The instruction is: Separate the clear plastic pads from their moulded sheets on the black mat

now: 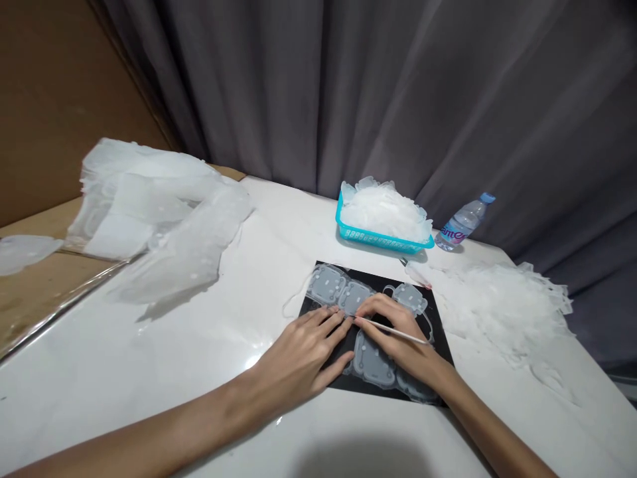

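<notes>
My right hand [398, 328] pinches a thin white pen-like tool [393, 328], its tip meeting the work close to my left fingertips. What kind of tip it has is too small to tell. Flat on a black board [343, 383] rests my left hand [313, 342], fingers stretched out and thumb apart, holding nothing. Under and around both hands lie translucent, rounded plastic pieces in a sheet [374, 362], with small marks and raised outlines. One piece [411, 297] sits at the board's upper right, with a thin loop of trimmed edge beside it. My hands hide the middle pieces.
A turquoise basket [383, 241] heaped with translucent pieces stands at the back. To its right is a water bottle [460, 222]. A pile of clear scraps [507, 312] spreads on the right. Stacked translucent sheets [164, 206] lie at left, partly on cardboard [30, 299]. Grey curtain hangs behind.
</notes>
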Demonstrator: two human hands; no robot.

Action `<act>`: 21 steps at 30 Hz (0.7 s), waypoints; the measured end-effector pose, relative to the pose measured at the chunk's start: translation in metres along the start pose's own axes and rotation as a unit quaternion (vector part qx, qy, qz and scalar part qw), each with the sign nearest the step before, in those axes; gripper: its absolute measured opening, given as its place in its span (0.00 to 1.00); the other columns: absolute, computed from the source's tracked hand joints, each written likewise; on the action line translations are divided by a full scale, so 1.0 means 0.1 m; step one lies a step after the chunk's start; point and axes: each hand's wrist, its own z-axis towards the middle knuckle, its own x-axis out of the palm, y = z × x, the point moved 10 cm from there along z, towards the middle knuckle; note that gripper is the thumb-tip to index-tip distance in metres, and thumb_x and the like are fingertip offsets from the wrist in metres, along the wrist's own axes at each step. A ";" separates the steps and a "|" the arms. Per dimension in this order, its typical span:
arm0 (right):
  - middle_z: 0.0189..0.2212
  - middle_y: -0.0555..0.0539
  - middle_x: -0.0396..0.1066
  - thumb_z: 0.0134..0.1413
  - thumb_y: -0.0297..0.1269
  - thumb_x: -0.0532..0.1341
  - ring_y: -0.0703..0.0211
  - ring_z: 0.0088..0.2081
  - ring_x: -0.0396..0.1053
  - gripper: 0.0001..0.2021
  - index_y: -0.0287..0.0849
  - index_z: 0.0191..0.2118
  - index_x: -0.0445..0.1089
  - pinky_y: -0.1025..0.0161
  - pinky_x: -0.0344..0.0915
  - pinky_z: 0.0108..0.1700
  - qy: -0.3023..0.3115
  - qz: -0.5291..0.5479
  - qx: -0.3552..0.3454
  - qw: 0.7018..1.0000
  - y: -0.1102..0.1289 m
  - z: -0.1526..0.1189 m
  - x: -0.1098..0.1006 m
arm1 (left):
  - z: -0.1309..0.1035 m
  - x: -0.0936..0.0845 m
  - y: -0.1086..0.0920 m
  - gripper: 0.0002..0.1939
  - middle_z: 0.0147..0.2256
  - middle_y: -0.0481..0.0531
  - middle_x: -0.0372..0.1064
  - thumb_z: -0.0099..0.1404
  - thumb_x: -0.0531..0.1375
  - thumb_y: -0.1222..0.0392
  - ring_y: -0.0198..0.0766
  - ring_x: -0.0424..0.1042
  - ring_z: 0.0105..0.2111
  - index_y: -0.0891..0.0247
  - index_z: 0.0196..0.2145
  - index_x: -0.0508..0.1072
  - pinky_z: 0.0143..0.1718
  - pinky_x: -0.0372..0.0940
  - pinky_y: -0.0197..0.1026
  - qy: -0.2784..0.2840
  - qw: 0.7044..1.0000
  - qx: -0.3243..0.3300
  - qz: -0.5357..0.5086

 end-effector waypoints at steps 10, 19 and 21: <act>0.44 0.42 0.73 0.72 0.31 0.53 0.50 0.46 0.73 0.09 0.45 0.47 0.70 0.53 0.72 0.50 0.025 -0.174 -0.079 0.981 0.18 -0.14 0.11 | -0.02 0.03 0.06 0.26 0.60 0.63 0.72 0.75 0.57 0.51 0.56 0.71 0.60 0.68 0.63 0.70 0.58 0.71 0.57 0.019 0.999 -0.029 -0.036; 0.48 0.40 0.75 0.72 0.31 0.52 0.47 0.50 0.72 0.15 0.45 0.57 0.70 0.50 0.71 0.53 -0.032 -0.202 -0.080 0.976 0.07 -0.06 0.13 | 0.03 -0.01 0.09 0.26 0.57 0.63 0.75 0.73 0.59 0.50 0.56 0.72 0.58 0.69 0.62 0.71 0.62 0.66 0.62 0.017 0.998 -0.012 -0.059; 0.44 0.42 0.76 0.72 0.31 0.51 0.49 0.47 0.73 0.14 0.43 0.49 0.74 0.51 0.71 0.52 -0.132 -0.162 -0.047 0.977 -0.01 0.06 -0.28 | 0.04 0.02 0.14 0.27 0.58 0.62 0.74 0.73 0.59 0.48 0.58 0.71 0.59 0.67 0.62 0.71 0.56 0.71 0.60 0.045 0.996 -0.028 -0.068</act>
